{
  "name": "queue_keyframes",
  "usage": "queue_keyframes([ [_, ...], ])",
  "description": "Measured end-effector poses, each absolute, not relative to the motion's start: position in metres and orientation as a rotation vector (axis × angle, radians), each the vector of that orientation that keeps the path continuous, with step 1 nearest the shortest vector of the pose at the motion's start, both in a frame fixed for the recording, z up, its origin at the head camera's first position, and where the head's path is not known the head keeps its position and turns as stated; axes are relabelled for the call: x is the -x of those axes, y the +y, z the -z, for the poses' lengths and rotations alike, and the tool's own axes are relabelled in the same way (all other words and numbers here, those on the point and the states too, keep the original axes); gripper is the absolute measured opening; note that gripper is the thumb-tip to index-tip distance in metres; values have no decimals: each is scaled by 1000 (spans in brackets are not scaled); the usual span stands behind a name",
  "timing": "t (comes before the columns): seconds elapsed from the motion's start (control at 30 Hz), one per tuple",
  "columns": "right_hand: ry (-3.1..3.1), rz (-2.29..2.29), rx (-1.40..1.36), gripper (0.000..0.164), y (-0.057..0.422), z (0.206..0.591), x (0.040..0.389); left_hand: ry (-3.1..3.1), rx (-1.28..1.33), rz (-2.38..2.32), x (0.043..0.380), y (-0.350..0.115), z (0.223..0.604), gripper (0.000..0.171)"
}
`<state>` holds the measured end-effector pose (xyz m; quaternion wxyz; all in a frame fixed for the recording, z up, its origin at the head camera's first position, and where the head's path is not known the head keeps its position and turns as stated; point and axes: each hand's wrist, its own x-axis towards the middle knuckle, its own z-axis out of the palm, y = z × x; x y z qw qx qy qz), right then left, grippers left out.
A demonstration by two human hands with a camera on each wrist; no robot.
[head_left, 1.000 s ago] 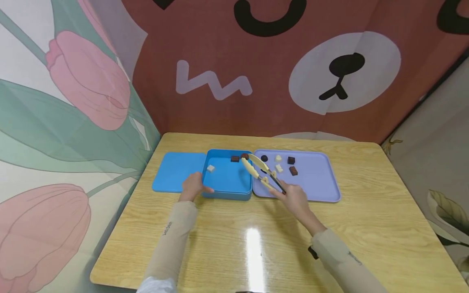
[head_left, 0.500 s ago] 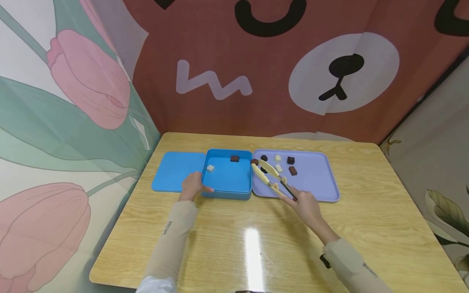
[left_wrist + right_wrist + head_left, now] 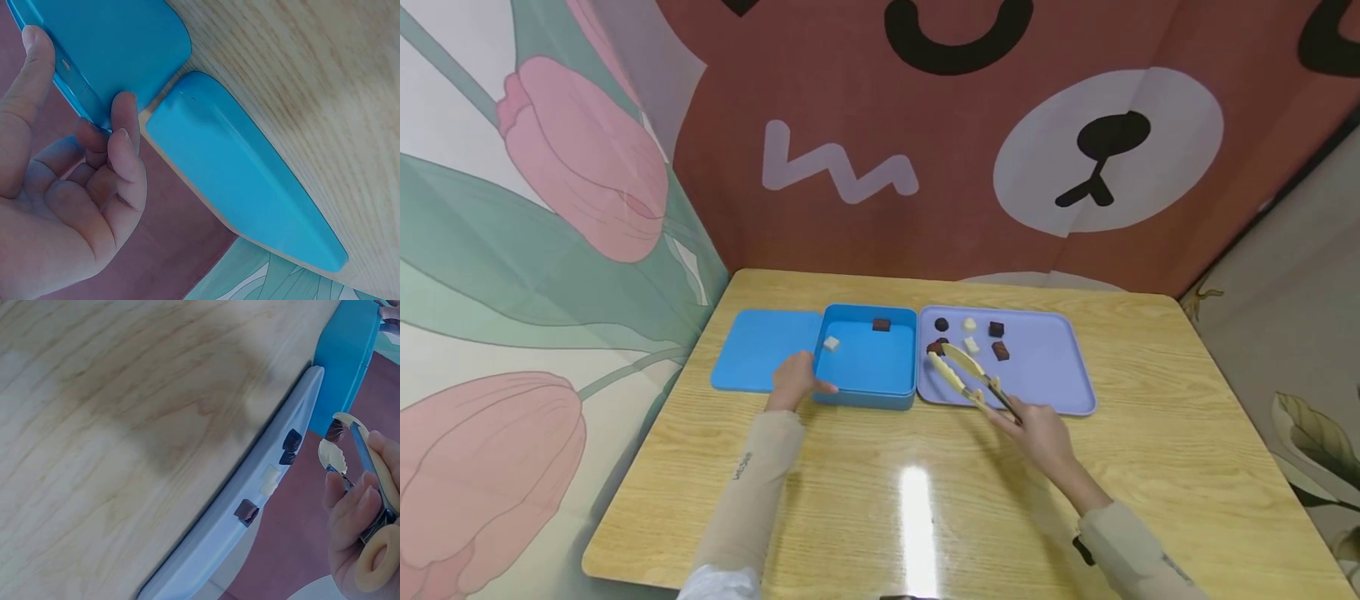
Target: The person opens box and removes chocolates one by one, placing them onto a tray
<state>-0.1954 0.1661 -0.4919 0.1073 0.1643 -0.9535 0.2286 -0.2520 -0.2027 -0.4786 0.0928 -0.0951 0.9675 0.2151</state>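
Note:
My left hand (image 3: 793, 382) holds the front left corner of a blue box (image 3: 865, 398), its thumb along the front wall. A white chocolate (image 3: 831, 343) and a dark rectangular chocolate (image 3: 881, 325) lie inside the box. In my right hand (image 3: 1043, 435) is a pair of tongs (image 3: 947, 373) with cream tips and a ring. Between the tips sits a brown ribbed chocolate (image 3: 335, 430), over the left part of a lilac tray (image 3: 1045, 367). A dark chocolate (image 3: 943, 341) just behind it is partly hidden.
On the tray are also a round dark chocolate (image 3: 942, 324), white chocolates (image 3: 970, 324) and dark square chocolates (image 3: 996, 329). A blue lid (image 3: 763, 350) lies left of the box. All stand on a wooden table (image 3: 850, 508) before a printed curtain (image 3: 820, 225).
The tongs, with the brown chocolate in their tips, have moved from the box's back right corner rightward and nearer me, over the tray. My left hand stays at the box.

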Motion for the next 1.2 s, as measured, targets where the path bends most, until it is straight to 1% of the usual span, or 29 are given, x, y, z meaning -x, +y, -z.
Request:
queue_keyframes([
  [0.17, -2832, -589, -465, 27, 172, 494, 194, 2866, 288, -628, 254, -201, 477, 61],
  [0.23, -2850, -578, -453, 29, 173, 494, 193, 2868, 286, -624, 254, -201, 478, 63],
  [0.33, -2874, -578, -446, 30, 175, 495, 192, 2873, 279, -627, 254, -202, 478, 63],
  [0.7, -2891, -602, -467, 25, 177, 500, 188, 2868, 247, -660, 253, -204, 479, 61],
  [0.93, -2940, -614, -450, 34, 177, 502, 189, 2876, 250, -652, 254, -205, 481, 59],
  [1.2, -2944, -638, -454, 26, 178, 499, 190, 2876, 260, -665, 253, -204, 481, 58],
])
